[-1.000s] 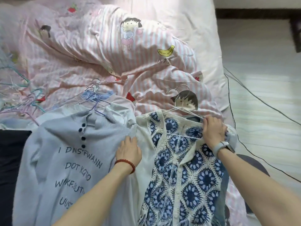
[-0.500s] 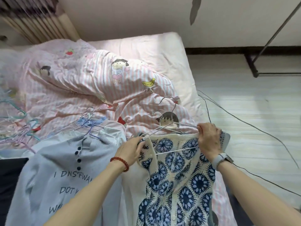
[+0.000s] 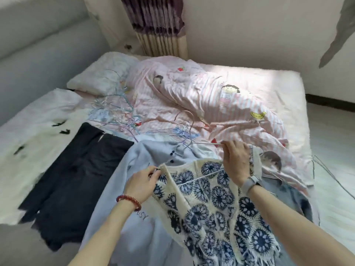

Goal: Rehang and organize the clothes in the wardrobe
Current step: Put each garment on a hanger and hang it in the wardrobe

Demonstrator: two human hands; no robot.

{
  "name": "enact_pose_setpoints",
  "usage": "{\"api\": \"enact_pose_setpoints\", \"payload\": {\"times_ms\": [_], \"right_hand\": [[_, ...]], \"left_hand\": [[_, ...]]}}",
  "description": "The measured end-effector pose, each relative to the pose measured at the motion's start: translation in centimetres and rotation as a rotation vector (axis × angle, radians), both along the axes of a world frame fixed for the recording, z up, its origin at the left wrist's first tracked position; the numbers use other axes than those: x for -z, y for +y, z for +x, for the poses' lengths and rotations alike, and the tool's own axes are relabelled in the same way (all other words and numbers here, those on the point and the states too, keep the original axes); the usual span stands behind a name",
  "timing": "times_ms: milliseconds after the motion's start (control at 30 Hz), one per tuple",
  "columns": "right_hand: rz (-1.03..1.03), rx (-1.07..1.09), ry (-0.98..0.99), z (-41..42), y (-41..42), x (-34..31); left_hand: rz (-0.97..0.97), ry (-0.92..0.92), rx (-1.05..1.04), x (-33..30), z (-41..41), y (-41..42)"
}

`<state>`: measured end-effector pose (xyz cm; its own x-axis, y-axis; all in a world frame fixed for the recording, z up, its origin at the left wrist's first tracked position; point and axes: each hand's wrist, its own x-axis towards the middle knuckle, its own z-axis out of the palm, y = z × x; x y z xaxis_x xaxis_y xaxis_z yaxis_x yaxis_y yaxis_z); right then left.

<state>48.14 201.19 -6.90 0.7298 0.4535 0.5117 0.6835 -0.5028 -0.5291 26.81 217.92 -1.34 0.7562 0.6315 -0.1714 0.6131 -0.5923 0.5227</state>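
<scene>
A cream crochet cardigan [image 3: 217,206] with blue flower motifs hangs on a thin metal hanger [image 3: 199,177], lifted over the bed's near edge. My left hand [image 3: 143,182] pinches the cardigan's left shoulder corner. My right hand [image 3: 237,162] grips the right shoulder together with the hanger's wire arm [image 3: 207,143]. The hanger's hook [image 3: 187,117] points away over the quilt. Under the cardigan lies a pale blue sweater [image 3: 138,223] with dark buttons and printed letters.
Dark trousers [image 3: 75,177] lie flat to the left on a white sheet [image 3: 28,150]. A tangle of pastel wire hangers [image 3: 117,110] sits by the pillow [image 3: 99,77]. The pink striped quilt [image 3: 221,104] covers the bed. Cables [image 3: 334,175] cross the floor on the right.
Both hands have lifted the cardigan by its shoulders off the bed. My left hand moved from the sweater to the cardigan's left corner. The view swung left and up.
</scene>
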Motion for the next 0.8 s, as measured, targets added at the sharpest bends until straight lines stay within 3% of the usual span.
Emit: {"api": "enact_pose_setpoints", "payload": {"times_ms": [267, 300, 400, 467, 567, 667, 800], "right_hand": [[-0.084, -0.715, -0.059, -21.1, 16.6, -7.5], [-0.092, -0.822, -0.065, -24.5, 17.8, -8.4], [-0.155, -1.144, -0.078, -35.1, 20.2, -10.1], [-0.164, -1.333, -0.081, -41.7, 20.6, -10.8], [-0.172, -1.608, -0.165, -49.7, 20.3, -10.7], [-0.270, -1.756, -0.310, -55.6, 20.5, -9.9], [-0.350, -1.926, -0.383, -63.6, 20.2, -10.1]], "left_hand": [[0.199, -0.213, -0.786, -1.9, -26.8, 1.1], [0.255, -0.213, -0.917, -2.5, -30.0, 0.5], [0.655, -0.136, -1.215, -3.7, -40.0, -1.2], [0.801, -0.042, -1.353, -3.5, -46.6, -3.4], [0.864, 0.034, -1.504, -2.6, -54.9, -8.4], [0.986, 0.097, -1.624, -2.0, -60.5, -13.9], [0.977, 0.116, -1.825, -2.2, -65.6, -19.3]]}}
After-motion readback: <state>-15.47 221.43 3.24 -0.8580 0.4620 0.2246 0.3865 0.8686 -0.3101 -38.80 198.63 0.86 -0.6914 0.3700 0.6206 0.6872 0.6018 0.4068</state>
